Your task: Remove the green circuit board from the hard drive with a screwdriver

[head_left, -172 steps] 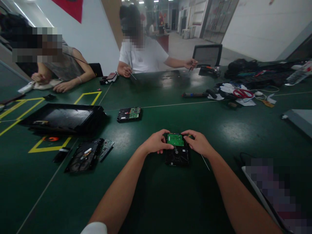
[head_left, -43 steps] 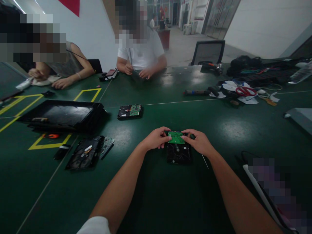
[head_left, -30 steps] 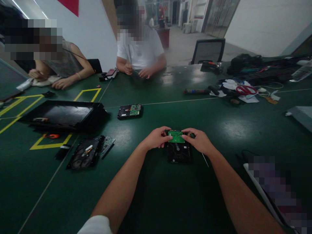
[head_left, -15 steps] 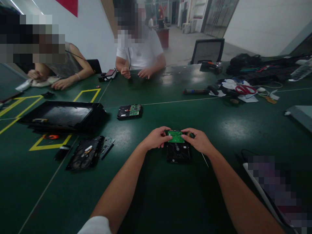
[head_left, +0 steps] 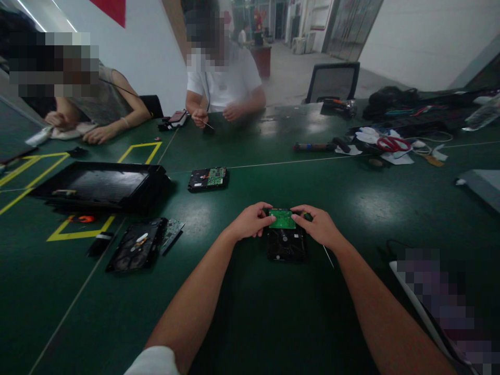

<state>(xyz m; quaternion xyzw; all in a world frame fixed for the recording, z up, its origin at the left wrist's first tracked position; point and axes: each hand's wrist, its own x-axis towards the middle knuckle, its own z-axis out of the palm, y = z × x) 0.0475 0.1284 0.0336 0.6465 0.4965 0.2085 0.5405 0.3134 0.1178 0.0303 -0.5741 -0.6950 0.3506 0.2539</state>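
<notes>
A black hard drive (head_left: 286, 247) lies flat on the table in front of me, with a green circuit board (head_left: 283, 219) on its far half. My left hand (head_left: 253, 221) pinches the board's left edge, thumb on top and fingers curled at the side. From the right, my right hand (head_left: 315, 224) does the same at the opposite edge. A thin metal shaft, seemingly of a screwdriver (head_left: 328, 256), sticks out below the right hand; a dark green handle part shows between the fingers. Whether that hand grips it or it lies on the table, I cannot tell.
Left of me are an opened hard drive (head_left: 137, 245), a loose circuit board (head_left: 171, 234) and a black tray (head_left: 101, 185). Another hard drive (head_left: 208, 179) lies farther off. Cables and wrappers (head_left: 390, 140) clutter the right back. Two people sit across the table (head_left: 250, 323).
Both my hands stay at the board with almost no movement. Across the table, the hands of the person in white have shifted, and a thin tool shows in one.
</notes>
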